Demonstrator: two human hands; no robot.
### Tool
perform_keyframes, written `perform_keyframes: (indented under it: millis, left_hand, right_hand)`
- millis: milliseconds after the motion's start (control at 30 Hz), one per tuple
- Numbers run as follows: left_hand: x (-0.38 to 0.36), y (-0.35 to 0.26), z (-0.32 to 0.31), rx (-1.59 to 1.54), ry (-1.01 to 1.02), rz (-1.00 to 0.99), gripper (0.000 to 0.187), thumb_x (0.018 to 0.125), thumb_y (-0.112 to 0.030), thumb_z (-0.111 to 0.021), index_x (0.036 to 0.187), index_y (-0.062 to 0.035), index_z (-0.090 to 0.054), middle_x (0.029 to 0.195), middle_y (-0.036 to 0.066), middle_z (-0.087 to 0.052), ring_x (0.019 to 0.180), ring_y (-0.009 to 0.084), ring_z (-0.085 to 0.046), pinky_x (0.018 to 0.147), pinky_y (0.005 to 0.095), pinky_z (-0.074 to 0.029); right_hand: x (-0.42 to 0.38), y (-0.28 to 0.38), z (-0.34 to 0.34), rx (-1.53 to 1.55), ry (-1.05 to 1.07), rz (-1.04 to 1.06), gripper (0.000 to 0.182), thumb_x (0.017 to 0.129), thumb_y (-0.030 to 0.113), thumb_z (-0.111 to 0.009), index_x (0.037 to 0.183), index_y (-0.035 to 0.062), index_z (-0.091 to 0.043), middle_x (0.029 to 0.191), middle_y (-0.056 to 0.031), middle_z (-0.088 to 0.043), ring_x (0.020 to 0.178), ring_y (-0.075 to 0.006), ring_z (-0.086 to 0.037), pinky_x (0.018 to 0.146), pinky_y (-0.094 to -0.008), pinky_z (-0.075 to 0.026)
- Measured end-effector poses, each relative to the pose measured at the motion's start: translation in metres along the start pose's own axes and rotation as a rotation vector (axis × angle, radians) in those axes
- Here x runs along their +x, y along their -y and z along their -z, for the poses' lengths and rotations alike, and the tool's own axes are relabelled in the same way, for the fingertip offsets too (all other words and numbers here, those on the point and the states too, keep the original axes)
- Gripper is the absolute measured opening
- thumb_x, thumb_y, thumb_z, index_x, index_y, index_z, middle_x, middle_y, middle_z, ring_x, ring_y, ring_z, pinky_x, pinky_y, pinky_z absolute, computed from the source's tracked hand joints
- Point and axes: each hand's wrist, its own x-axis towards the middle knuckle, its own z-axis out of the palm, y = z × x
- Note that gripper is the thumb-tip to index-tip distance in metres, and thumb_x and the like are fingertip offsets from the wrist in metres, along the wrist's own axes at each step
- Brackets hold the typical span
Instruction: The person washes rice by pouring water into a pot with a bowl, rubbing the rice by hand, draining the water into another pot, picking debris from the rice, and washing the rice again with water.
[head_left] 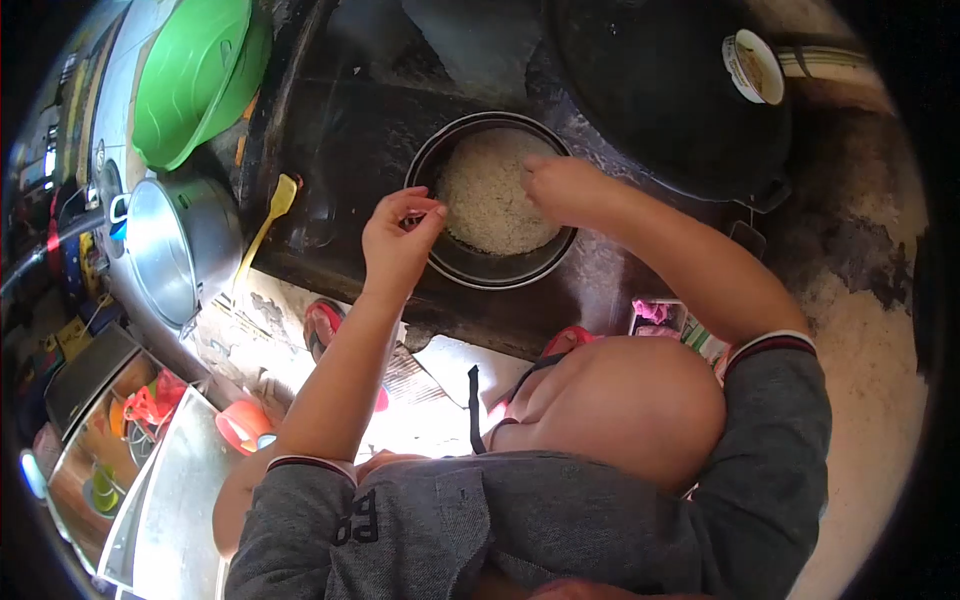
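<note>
A round dark pot (490,272) with a pale metal rim stands on the dark countertop, holding pale uncooked-looking rice grains (490,190). At the pot's left rim is my left hand (400,240), its fingers curled and the thumb and index tips brought together; anything between them is too small to make out. Over the right side of the rice hovers my right hand (565,190), closed, with the fingertips pinched. Whatever it pinches is hidden.
A big black wok lid or pan (680,110) lies at the upper right, with a small white bowl (753,68) on it. A yellow spatula (283,197), a green basin (190,80) and a silver pot (165,250) are on the left. Red sandals (324,322) show below.
</note>
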Motion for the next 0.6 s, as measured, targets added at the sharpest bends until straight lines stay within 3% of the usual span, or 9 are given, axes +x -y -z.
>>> perform_keyframes:
  millis: [133, 200, 367, 600]
  left_hand:
    - [0.009, 0.016, 0.017, -0.203, -0.091, 0.084, 0.013, 0.076, -0.012, -0.067, 0.085, -0.0024, -0.066, 0.096, 0.007, -0.063, 0.078, 0.0112, -0.057, 0.07, 0.0242, -0.045]
    - [0.016, 0.023, 0.028, -0.554, -0.112, 0.44, 0.017, 0.08, -0.015, -0.064, 0.091, -0.0016, -0.065, 0.092, 0.005, -0.064, 0.076, 0.0087, -0.056, 0.067, 0.0225, -0.043]
    - [0.017, 0.036, 0.038, -0.659, -0.152, 0.498, 0.021, 0.083, -0.017, -0.061, 0.097, -0.0018, -0.062, 0.097, 0.005, -0.064, 0.078, 0.0091, -0.055, 0.067, 0.0208, -0.042]
    - [0.022, 0.056, 0.04, -0.699, -0.175, 0.655, 0.04, 0.09, -0.038, -0.046, 0.098, -0.0014, -0.06, 0.101, 0.007, -0.064, 0.08, 0.0132, -0.056, 0.069, 0.0255, -0.043]
  right_hand:
    - [0.015, 0.003, -0.005, 0.045, 0.027, 0.052, 0.016, 0.074, 0.009, -0.055, 0.089, 0.0049, -0.061, 0.103, -0.0138, -0.053, 0.095, -0.0312, -0.055, 0.077, -0.0395, -0.047]
    - [0.031, 0.005, -0.027, 0.175, -0.031, 0.084, 0.022, 0.069, -0.001, -0.052, 0.09, 0.0021, -0.06, 0.105, -0.0127, -0.049, 0.092, -0.0312, -0.055, 0.077, -0.0392, -0.046]
    - [0.037, -0.001, -0.056, 0.142, -0.139, 0.086, 0.02, 0.073, 0.003, -0.052, 0.091, 0.0022, -0.061, 0.105, -0.0132, -0.051, 0.097, -0.0314, -0.053, 0.08, -0.0387, -0.047]
    - [0.049, 0.0, -0.065, -0.021, -0.211, 0.104, 0.02, 0.073, 0.004, -0.05, 0.089, 0.0019, -0.062, 0.103, -0.012, -0.052, 0.097, -0.029, -0.052, 0.084, -0.0368, -0.045]
